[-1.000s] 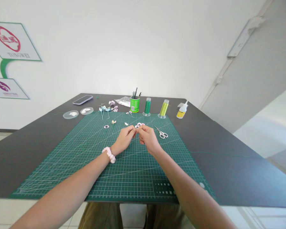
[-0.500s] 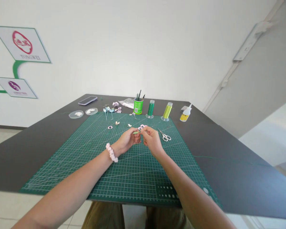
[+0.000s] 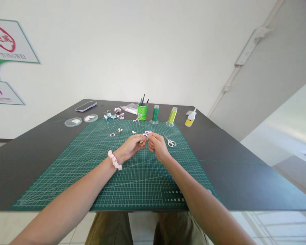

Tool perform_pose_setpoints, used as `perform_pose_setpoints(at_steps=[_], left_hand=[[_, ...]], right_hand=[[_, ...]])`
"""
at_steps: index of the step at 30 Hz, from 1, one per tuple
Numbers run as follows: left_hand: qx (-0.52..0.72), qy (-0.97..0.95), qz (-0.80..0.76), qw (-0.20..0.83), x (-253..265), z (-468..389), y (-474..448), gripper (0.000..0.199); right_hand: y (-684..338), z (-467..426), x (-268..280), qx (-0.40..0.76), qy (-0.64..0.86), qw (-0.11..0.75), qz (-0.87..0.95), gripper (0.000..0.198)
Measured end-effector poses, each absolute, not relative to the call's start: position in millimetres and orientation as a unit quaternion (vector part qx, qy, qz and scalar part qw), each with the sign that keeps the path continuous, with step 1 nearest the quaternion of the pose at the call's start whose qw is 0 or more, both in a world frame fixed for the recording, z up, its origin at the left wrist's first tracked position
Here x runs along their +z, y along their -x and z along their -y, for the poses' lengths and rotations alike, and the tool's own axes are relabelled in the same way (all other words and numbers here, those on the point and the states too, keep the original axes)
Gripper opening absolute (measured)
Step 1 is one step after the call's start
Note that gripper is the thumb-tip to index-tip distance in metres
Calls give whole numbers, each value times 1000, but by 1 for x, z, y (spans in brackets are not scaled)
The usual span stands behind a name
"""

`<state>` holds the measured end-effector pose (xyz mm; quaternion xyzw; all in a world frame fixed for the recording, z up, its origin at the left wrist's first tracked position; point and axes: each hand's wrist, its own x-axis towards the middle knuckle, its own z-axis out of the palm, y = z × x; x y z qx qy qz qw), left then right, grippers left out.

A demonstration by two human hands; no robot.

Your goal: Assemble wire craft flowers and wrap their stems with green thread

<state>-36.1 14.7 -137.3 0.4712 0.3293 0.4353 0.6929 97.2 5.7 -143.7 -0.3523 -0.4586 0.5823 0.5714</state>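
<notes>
My left hand (image 3: 133,146), with a pink scrunchie (image 3: 114,160) round its wrist, pinches a small green leaf-shaped piece (image 3: 142,141), mostly hidden by the fingers. Against those fingertips my right hand (image 3: 156,144) is closed in a pinch; what it grips is too small to make out. Pale purple flower pieces (image 3: 148,132) show just beyond the fingertips, and I cannot tell whether they are held. White-handled scissors (image 3: 171,143) lie right of my right hand. A small white-and-green piece (image 3: 133,132), a cream petal piece (image 3: 120,130) and a pink ring (image 3: 112,135) lie to the left.
Under my hands is a green cutting mat (image 3: 73,177) on a dark table (image 3: 234,180). Behind stand a green can (image 3: 142,112) of tools, thread spools (image 3: 155,114) and a glue bottle (image 3: 190,119). Left are flowers (image 3: 109,117), shallow dishes (image 3: 73,122) and a phone (image 3: 86,106).
The view has turned slightly to the right. My fingertips have come together, and the green piece is now more covered by my left fingers.
</notes>
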Motion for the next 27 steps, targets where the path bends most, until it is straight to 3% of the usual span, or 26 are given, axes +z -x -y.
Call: perform_pose_setpoints(at_steps=[20,27], left_hand=[[475,-565,-364,568,-137,-12,35,16],[496,-636,-385,449,-137,-11,34,15]], right_hand=[[-96,-4,-142,587,344,578,451,20],[-97,-4,-141,587,339,581,450,13]])
